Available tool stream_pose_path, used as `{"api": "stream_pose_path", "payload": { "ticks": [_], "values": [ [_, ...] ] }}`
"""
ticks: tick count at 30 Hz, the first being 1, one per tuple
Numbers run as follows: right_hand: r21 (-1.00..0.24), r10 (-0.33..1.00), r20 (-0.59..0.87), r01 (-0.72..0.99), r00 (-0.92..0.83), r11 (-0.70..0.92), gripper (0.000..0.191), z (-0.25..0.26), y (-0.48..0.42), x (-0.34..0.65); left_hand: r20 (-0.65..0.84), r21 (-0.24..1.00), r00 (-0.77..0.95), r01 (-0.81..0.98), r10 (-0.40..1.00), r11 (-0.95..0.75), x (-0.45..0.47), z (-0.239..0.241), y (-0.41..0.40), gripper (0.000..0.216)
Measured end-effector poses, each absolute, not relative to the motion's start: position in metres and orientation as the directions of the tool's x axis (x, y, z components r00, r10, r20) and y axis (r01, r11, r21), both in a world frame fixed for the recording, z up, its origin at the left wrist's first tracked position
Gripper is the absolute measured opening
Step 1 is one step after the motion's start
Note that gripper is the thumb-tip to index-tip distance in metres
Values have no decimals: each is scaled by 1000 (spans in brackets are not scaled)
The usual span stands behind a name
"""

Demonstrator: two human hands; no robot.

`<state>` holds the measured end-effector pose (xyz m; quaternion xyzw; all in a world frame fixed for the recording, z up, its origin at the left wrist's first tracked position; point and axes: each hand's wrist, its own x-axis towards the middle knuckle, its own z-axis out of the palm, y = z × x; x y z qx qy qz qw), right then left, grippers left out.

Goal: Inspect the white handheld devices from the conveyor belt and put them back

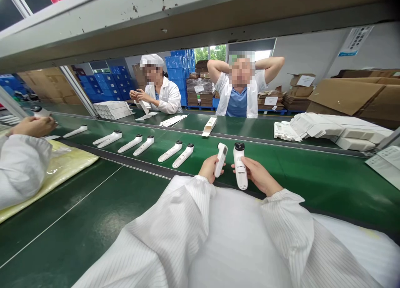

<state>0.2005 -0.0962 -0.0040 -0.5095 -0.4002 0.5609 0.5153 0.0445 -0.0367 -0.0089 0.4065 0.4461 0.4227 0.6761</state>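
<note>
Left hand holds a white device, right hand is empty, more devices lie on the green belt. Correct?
The right hand is not empty: the head view shows it holding a white device too. The left hand does hold a device, and more devices lie on the green belt.

A tilted white device is held beside an upright, black-topped one with an open recess

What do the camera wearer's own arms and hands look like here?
The left sleeve and right sleeve are white with fine grey stripes, loose and creased, narrowing to gathered cuffs near the wrists. The left hand and right hand are bare, with no gloves.
</note>
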Motion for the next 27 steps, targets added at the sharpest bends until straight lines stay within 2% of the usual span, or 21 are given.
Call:
{"api": "stream_pose_path", "payload": {
  "ticks": [2, 3, 5, 7, 9, 11, 13, 15, 16, 18, 19, 21, 23, 24, 26, 27],
  "values": [
    [-981, 978, -184, -78, 102, -176, 27, -5, -94, 202, -346, 778, 342, -416, 873, 471, 43, -4, -41, 27],
    [-983, 974, -183, 2, 136, -185, 27, -6, -92, 204, -365, 728, 371, -459, 854, 510, 44, -2, -44, 27],
    [-941, 963, -153, 265, 221, -210, 27, -10, -89, 209, -376, 704, 389, -470, 841, 532, 46, 1, -49, 29],
    [-781, 952, -74, 577, 295, -240, 28, -14, -87, 216, -364, 736, 381, -442, 850, 513, 49, 2, -53, 34],
    [-567, 949, 15, 784, 316, -252, 31, -18, -86, 223, -360, 759, 381, -411, 852, 504, 51, 3, -56, 39],
    [-457, 947, 117, 862, 300, -217, 32, -20, -87, 226, -370, 759, 375, -405, 850, 509, 53, 3, -58, 38],
    [-465, 924, 252, 874, 287, -145, 35, -20, -88, 224, -395, 745, 364, -411, 844, 526, 55, 2, -59, 34],
    [-584, 896, 351, 812, 272, -18, 36, -17, -88, 216, -412, 734, 345, -423, 843, 532, 57, 1, -61, 28],
    [-681, 902, 349, 730, 255, 56, 35, -15, -88, 211, -395, 736, 335, -442, 855, 513, 59, 0, -62, 25],
    [-889, 955, 245, 432, 171, 151, 33, -12, -89, 199, -322, 741, 334, -493, 886, 455, 61, -2, -64, 21],
    [-955, 979, 177, 259, 101, 146, 34, -10, -90, 193, -281, 743, 343, -513, 896, 429, 62, -2, -64, 22],
    [-997, 997, 75, 2, 28, 75, 36, -9, -92, 185, -249, 757, 378, -498, 892, 423, 61, -2, -63, 23],
    [-992, 1000, 9, -129, 5, 10, 37, -8, -94, 183, -266, 829, 385, -377, 884, 414, 55, 1, -57, 21],
    [-987, 1000, -12, -163, -4, -13, 37, -8, -95, 183, -250, 894, 348, -276, 903, 354, 50, 2, -52, 21],
    [-979, 999, -36, -199, -31, -42, 34, -7, -97, 186, -117, 993, 214, 36, 970, 111, 35, 5, -41, 24],
    [-977, 998, -45, -207, -41, -53, 33, -6, -98, 187, -2, 971, 136, 238, 991, -30, 26, 5, -36, 27]
  ]
}}
